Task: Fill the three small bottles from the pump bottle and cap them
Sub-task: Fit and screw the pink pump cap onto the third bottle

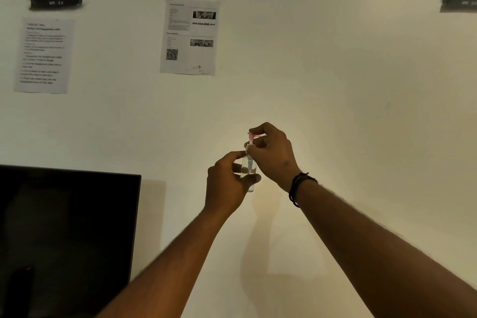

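Forearms reach up from the bottom edge, and our left hand pinches a small clear bottle by its body, held in the air before the wall. Our right hand pinches a pink cap at its neck. We judge the bottle light, rigid and slippery; gripping mid-body seems safest. No bench, pump bottle or other bottles show, and the fill level is unclear.
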Tool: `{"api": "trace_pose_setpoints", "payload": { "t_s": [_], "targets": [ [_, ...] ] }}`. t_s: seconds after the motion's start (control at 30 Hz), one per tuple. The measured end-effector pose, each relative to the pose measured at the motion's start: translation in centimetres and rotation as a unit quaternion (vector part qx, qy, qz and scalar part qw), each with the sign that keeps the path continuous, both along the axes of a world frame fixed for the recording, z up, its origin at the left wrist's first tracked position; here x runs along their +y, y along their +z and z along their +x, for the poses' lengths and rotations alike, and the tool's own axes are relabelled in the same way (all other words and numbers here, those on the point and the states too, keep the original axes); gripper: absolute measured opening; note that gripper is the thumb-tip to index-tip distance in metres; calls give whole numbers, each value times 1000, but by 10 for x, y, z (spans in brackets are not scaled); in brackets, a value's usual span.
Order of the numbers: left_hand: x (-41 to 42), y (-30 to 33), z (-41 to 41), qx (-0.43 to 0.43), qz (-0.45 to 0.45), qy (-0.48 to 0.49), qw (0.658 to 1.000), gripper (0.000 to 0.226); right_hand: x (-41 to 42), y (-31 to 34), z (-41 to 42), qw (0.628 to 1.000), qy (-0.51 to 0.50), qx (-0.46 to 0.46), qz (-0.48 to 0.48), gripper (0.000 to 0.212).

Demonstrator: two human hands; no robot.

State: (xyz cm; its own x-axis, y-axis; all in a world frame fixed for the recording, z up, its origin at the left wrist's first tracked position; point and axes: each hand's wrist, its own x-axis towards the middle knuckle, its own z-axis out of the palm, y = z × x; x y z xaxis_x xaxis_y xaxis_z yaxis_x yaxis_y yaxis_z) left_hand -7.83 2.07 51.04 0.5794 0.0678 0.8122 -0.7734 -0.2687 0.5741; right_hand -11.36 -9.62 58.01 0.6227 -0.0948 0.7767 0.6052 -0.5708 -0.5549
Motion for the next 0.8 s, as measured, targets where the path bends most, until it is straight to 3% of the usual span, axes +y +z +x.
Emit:
{"api": "trace_pose_setpoints", "payload": {
  "t_s": [0.3,0.4,0.53,0.8],
  "targets": [
    [-2,-2,-3,-7,-1,6,1000,54,0,-6,-2,999,6,-10,43,33],
    [0,0,-2,-11,-7,10,1000,55,0,-11,-1,996,39,-20,84,24],
    [1,1,-2,-11,-14,14,1000,55,-1,-14,1,990,83,-15,110,29],
    [-1,-6,0,-9,-6,20,1000,55,2,-14,2,996,27,-18,88,34]
  ]
}}
